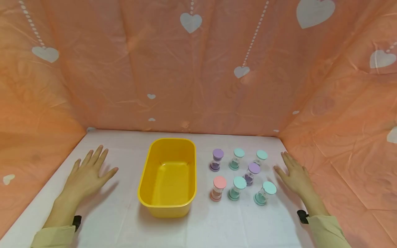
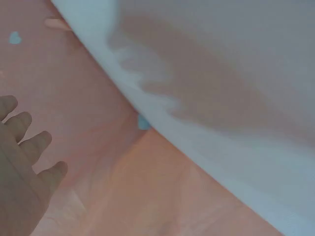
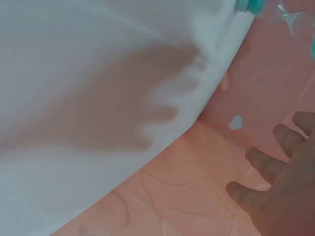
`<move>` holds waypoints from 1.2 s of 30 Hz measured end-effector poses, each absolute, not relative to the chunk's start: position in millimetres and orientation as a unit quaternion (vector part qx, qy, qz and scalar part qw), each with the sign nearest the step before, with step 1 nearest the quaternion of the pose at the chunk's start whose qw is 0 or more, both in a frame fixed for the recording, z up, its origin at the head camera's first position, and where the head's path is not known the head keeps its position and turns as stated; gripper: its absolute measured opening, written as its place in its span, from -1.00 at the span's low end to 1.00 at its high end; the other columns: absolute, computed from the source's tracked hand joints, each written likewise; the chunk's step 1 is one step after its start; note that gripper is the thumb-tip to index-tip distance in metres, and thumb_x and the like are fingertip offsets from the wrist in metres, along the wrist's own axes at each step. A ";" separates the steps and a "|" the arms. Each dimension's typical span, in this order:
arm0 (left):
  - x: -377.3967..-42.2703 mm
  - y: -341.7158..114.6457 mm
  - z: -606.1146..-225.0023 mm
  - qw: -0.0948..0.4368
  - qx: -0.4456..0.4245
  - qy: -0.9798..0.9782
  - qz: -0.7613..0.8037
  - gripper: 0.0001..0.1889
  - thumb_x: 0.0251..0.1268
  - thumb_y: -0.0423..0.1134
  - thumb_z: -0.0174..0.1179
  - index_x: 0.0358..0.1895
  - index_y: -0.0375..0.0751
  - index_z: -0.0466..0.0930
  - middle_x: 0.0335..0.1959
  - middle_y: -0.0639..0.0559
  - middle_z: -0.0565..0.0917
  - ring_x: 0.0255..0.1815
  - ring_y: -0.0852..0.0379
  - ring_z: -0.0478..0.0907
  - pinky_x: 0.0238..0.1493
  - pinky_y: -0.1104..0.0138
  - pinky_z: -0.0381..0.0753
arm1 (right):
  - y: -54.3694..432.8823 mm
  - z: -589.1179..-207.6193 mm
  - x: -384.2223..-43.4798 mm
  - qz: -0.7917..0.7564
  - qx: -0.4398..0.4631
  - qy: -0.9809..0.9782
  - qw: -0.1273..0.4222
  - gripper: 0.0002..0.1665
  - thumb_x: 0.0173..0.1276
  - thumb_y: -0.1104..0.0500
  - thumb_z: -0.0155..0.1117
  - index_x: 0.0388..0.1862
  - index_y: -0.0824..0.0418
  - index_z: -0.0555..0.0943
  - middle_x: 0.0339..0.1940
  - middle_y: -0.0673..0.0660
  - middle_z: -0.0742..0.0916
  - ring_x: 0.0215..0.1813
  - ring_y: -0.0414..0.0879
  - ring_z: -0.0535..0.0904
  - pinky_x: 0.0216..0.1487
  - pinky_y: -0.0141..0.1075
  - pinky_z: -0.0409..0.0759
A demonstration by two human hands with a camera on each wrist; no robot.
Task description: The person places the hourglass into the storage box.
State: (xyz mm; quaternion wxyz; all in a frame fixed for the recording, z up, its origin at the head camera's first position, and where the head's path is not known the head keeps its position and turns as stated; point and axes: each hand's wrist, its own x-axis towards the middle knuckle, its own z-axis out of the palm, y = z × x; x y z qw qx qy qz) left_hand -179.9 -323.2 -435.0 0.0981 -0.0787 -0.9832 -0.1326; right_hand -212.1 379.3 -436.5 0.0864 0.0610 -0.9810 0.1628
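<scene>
My left hand [image 1: 85, 177] is held over the left part of the white table, fingers spread and nothing in them. My right hand [image 1: 296, 177] hovers at the right side, also with straight fingers and holding nothing. Nearest to it are a teal hourglass [image 1: 265, 193] at the front and another teal hourglass [image 1: 261, 155] behind. Between them leans a purple hourglass [image 1: 252, 172]. Further left stand a pink hourglass [image 1: 218, 187], a second purple one, and two more teal ones. In the right wrist view, part of a teal hourglass [image 3: 253, 6] shows at the top edge.
A yellow plastic tub [image 1: 167, 210] stands in the middle of the white table [image 1: 124, 227], left of the hourglasses. Orange cloth [image 1: 161, 69] with white hearts hangs behind and on both sides. Both hands cast shadows on the tabletop.
</scene>
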 end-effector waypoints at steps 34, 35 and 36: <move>-155.6 -220.4 -381.0 0.168 -0.209 -0.948 -0.170 -0.38 0.45 -0.04 0.24 0.38 -0.44 0.47 0.34 -0.34 0.56 0.35 -0.38 0.46 0.41 -0.22 0.35 | 344.8 -430.0 -153.3 0.338 0.155 -0.919 0.132 -0.46 0.61 0.18 0.17 0.52 0.08 0.48 0.38 0.15 0.65 0.26 -0.45 0.48 0.13 -0.58 0.47; -155.6 -219.5 -380.3 0.163 -0.212 -0.949 -0.166 -0.37 0.45 -0.03 0.23 0.38 -0.45 0.46 0.35 -0.34 0.55 0.36 -0.37 0.45 0.44 -0.22 0.32 | 344.2 -431.1 -151.8 0.338 0.163 -0.917 0.136 -0.47 0.60 0.21 0.18 0.51 0.09 0.49 0.37 0.15 0.65 0.26 -0.47 0.48 0.14 -0.59 0.46; -155.6 -218.8 -379.5 0.158 -0.216 -0.950 -0.162 -0.36 0.45 -0.02 0.22 0.39 -0.45 0.46 0.36 -0.34 0.54 0.38 -0.36 0.44 0.46 -0.22 0.29 | 343.5 -432.3 -150.3 0.339 0.172 -0.915 0.138 -0.47 0.59 0.23 0.19 0.50 0.10 0.50 0.37 0.16 0.66 0.27 -0.47 0.48 0.15 -0.60 0.46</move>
